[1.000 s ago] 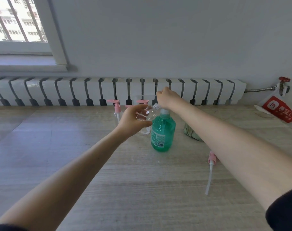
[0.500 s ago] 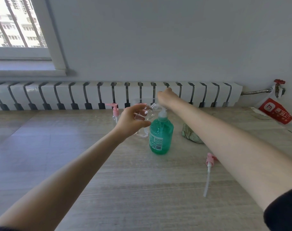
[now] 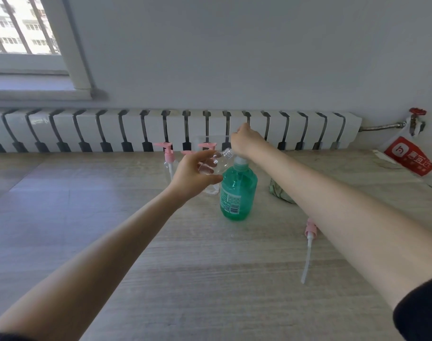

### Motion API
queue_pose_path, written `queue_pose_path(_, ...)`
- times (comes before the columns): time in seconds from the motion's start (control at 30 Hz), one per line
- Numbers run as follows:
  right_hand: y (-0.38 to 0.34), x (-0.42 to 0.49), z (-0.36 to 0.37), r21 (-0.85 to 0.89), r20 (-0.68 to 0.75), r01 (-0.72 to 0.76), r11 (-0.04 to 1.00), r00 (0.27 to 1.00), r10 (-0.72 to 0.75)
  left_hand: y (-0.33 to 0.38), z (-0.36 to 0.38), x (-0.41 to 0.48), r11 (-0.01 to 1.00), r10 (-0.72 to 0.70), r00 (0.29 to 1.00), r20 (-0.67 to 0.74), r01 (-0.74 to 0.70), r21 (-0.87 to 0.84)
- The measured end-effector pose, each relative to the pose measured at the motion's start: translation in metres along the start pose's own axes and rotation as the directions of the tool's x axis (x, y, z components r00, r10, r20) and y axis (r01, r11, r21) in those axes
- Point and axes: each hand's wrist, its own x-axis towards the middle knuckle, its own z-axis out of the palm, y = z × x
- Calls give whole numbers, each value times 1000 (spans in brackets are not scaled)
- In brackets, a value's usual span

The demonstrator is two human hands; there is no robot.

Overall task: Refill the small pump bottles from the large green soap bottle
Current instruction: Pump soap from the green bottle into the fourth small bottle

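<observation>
Counter (image 3: pixel 185 267) carries the green soap bottle (image 3: pixel 238 190), standing upright. The left hand (image 3: pixel 195 174) grips a small clear bottle (image 3: pixel 221 159), tilted, its open neck just beside the green bottle's white pump collar. The right hand (image 3: pixel 244 141) covers the pump top; its finger closure cannot be determined. A detached pink pump (image 3: pixel 308 242) lies flat on the counter, further right.

The large translucent green plastic soap bottle (image 3: pixel 238 193) looks smooth and glossy, as does the small clear plastic bottle (image 3: pixel 219 163). The pale wood-grain table (image 3: pixel 185 267) is matt, the white ribbed radiator (image 3: pixel 111 129) shiny.
</observation>
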Motion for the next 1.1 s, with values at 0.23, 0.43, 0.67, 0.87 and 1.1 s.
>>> queue_pose_path(0.23,-1,-1,0,-18,13,-6,1000,1000,7,2,-2,-1,1000,12,1000,-4,-12,6)
queue_pose_path(0.43,-2,-8,-1,-31,-12,29,999,999,-30,4,-2,0,1000,3,1000,-4,-3,14)
queue_pose_path(0.67,-9,-5,-12,69,-24,24,997,999,-22,11,-3,-1,999,-5,1000,-4,5,-32)
queue_pose_path(0.87,-10,-5,-11,76,8,0,997,1000,-1,13,-3,-1,999,-9,1000,-1,9,-32)
queue_pose_path(1.1,-6,-2,-7,26,36,-2,1000,999,1,10,0,0,1000,-15,1000,-8,15,-23)
